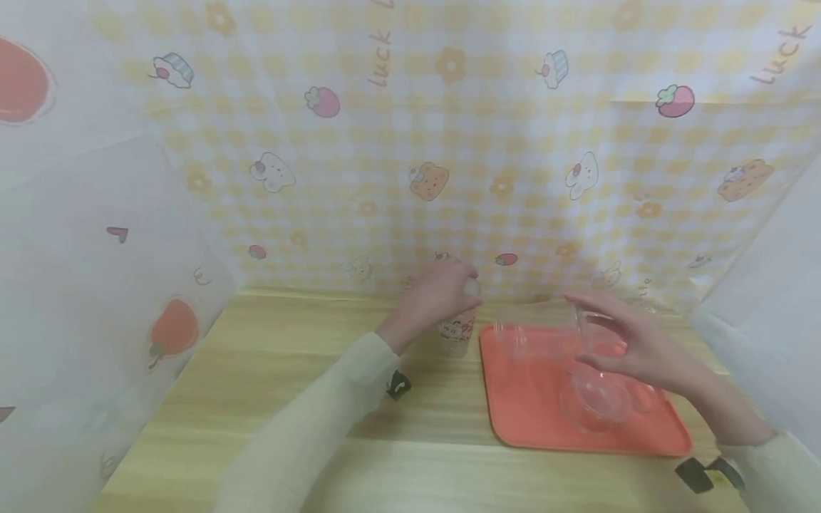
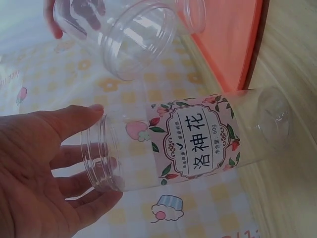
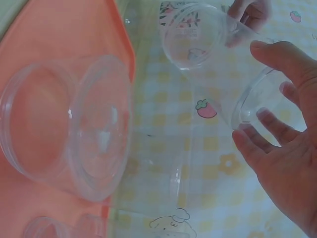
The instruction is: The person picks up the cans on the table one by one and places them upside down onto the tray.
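My left hand (image 1: 439,292) grips the threaded neck of a clear plastic jar (image 2: 198,141) from above, thumb on one side and fingers on the other. This jar stands upright on the table, lidless, with a pink floral label round its body. My right hand (image 1: 631,345) holds a second clear plastic jar (image 3: 218,84) by its base end, thumb and fingers spread round it. That jar lies sideways over the tray, with its open mouth pointing toward the labelled jar. In the right wrist view, the left hand shows partly hidden behind the jars.
An orange-red tray (image 1: 526,420) lies on the right of the wooden table (image 1: 288,420). A wide clear jar (image 3: 64,129) and smaller clear containers (image 3: 47,229) rest on it. A yellow checked cloth (image 1: 378,142) hangs behind the table.
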Available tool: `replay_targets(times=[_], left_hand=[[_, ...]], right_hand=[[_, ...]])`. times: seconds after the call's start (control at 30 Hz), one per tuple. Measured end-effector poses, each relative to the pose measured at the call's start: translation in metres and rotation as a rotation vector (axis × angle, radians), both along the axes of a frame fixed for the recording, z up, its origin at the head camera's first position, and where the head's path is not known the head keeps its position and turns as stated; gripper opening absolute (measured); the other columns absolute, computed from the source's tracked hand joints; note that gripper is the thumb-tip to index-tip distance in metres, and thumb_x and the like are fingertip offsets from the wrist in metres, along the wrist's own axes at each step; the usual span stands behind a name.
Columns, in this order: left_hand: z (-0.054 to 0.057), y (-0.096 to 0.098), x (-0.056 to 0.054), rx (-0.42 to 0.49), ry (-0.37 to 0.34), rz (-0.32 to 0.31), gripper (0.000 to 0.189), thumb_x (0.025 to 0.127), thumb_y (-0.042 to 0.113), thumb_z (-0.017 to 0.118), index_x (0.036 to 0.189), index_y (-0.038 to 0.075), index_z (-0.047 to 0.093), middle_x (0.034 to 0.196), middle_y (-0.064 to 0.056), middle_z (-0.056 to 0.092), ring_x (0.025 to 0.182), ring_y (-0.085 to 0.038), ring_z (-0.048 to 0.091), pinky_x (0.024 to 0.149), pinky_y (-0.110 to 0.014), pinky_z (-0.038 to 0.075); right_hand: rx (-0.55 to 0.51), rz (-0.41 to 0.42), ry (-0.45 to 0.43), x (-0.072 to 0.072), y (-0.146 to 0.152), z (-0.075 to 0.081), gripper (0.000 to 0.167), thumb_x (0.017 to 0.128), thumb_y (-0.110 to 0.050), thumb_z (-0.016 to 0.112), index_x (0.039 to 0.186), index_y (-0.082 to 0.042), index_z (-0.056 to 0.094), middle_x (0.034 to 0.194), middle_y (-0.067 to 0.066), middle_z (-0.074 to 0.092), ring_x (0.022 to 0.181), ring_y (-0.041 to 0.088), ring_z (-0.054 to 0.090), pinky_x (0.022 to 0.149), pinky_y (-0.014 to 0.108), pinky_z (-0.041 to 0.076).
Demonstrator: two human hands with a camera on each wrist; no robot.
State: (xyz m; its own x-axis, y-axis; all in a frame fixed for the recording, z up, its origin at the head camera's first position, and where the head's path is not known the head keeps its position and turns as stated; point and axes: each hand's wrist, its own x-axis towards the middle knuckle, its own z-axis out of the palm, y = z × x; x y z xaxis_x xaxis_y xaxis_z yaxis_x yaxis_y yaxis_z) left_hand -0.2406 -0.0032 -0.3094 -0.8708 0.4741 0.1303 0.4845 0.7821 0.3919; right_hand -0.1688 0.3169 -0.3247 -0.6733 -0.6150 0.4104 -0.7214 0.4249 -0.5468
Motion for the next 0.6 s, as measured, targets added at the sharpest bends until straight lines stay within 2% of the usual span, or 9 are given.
replay_targets(times=[0.13, 0.23, 0.37, 0.47, 0.6], left_hand=[[0.002, 0.002, 0.001, -0.006, -0.008, 0.007, 0.050, 0.094, 0.036, 0.075, 0.135, 0.010, 0.063, 0.135, -0.005, 0.061, 0.126, -0.021, 0.052, 0.107, -0.035, 0.044], [0.003, 0.002, 0.001, -0.010, -0.003, 0.013, 0.050, 0.094, 0.037, 0.075, 0.135, 0.010, 0.063, 0.136, -0.005, 0.061, 0.126, -0.021, 0.052, 0.107, -0.035, 0.043], [0.002, 0.002, 0.002, -0.020, 0.005, 0.016, 0.051, 0.095, 0.038, 0.074, 0.135, 0.010, 0.063, 0.136, -0.004, 0.060, 0.126, -0.021, 0.052, 0.108, -0.034, 0.043], [0.002, 0.002, 0.002, -0.019, 0.003, 0.019, 0.050, 0.095, 0.038, 0.074, 0.135, 0.010, 0.063, 0.134, -0.004, 0.061, 0.125, -0.021, 0.052, 0.107, -0.034, 0.044], [0.001, 0.002, 0.001, -0.022, 0.005, 0.020, 0.049, 0.094, 0.038, 0.074, 0.134, 0.010, 0.063, 0.133, -0.004, 0.061, 0.125, -0.021, 0.052, 0.107, -0.034, 0.043]], right_hand=[[0.062, -0.012, 0.033, -0.003, 0.001, 0.003, 0.093, 0.069, 0.012, 0.089, 0.150, -0.002, 0.046, 0.148, 0.012, 0.049, 0.132, 0.009, 0.046, 0.104, 0.021, 0.044], [0.118, -0.036, 0.070, -0.005, 0.000, 0.005, 0.092, 0.068, 0.010, 0.090, 0.149, -0.004, 0.048, 0.149, 0.012, 0.049, 0.134, 0.007, 0.044, 0.102, 0.020, 0.045], [0.213, -0.087, 0.154, -0.009, -0.004, 0.008, 0.091, 0.066, 0.002, 0.092, 0.147, -0.011, 0.053, 0.146, 0.009, 0.053, 0.132, 0.011, 0.045, 0.100, 0.018, 0.044], [0.269, -0.101, 0.207, -0.013, -0.009, 0.010, 0.090, 0.065, -0.003, 0.092, 0.146, -0.017, 0.056, 0.143, 0.005, 0.056, 0.130, 0.019, 0.049, 0.097, 0.026, 0.044], [0.311, -0.091, 0.201, -0.020, -0.017, 0.012, 0.084, 0.066, -0.004, 0.089, 0.143, -0.017, 0.058, 0.140, 0.005, 0.057, 0.127, 0.026, 0.050, 0.094, 0.043, 0.047]])
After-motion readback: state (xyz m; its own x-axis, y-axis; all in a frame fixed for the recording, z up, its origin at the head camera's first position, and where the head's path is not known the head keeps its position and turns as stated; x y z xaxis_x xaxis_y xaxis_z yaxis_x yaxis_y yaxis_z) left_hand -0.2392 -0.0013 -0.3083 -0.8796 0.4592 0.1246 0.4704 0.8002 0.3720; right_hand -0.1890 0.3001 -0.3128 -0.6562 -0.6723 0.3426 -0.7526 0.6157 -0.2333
